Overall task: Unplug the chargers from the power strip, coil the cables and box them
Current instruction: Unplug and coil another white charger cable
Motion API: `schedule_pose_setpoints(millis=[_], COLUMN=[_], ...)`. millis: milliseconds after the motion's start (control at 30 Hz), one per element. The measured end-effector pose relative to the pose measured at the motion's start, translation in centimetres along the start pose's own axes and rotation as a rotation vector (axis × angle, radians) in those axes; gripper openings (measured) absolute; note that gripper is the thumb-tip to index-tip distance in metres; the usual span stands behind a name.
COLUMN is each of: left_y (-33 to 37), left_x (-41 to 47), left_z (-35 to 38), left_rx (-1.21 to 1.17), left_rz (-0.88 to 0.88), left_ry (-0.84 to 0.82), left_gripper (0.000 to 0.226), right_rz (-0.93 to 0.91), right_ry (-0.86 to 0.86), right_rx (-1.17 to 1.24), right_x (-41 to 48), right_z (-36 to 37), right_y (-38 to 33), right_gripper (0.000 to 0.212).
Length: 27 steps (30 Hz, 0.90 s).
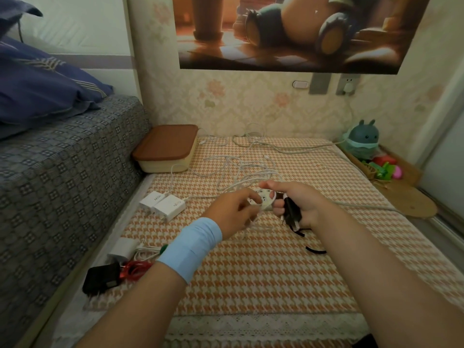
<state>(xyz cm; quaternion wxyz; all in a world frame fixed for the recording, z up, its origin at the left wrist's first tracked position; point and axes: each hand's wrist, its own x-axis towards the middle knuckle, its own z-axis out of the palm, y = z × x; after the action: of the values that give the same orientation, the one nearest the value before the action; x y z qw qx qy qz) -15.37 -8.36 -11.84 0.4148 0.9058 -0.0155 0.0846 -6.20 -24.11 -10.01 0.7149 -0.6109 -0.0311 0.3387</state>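
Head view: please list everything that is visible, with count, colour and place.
power strip: one, white, middle of the mat
black charger: one, black, in the right hand
white chargers: two, white, left on the mat
small charger: one, white, near left
black adapter: one, black, near left
red cable: one, red, beside the black adapter
loose cables: several, white, tangled behind the power strip
box: one, cream with brown lid, far left
toy: one, teal, far right
mat: one, orange-white, under the chargers
left hand: one, holds the power strip
right hand: one, grips the black charger
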Motion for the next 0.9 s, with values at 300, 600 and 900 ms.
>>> schedule_pose_setpoints(millis=[300,600,900], left_y=[-2.8,0.0,-0.2], left_x=[0.6,0.8,0.4], left_z=[-3.6,-2.2,-2.8], left_rx=[0.569,0.643,0.325], left_rz=[-0.483,0.361,0.577], left_ry=[-0.024,0.553,0.678], left_gripper=[0.028,0.026,0.017], right_rz=[-0.059,-0.023,0.014], right_ry=[0.055,0.088,0.125], right_rx=[0.12,0.093,0.116], right_x=[-0.3,-0.2,-0.3], right_z=[-0.4,0.2,0.1], right_y=[-0.6,-0.1,-0.2], right_gripper=[0.021,0.02,0.019])
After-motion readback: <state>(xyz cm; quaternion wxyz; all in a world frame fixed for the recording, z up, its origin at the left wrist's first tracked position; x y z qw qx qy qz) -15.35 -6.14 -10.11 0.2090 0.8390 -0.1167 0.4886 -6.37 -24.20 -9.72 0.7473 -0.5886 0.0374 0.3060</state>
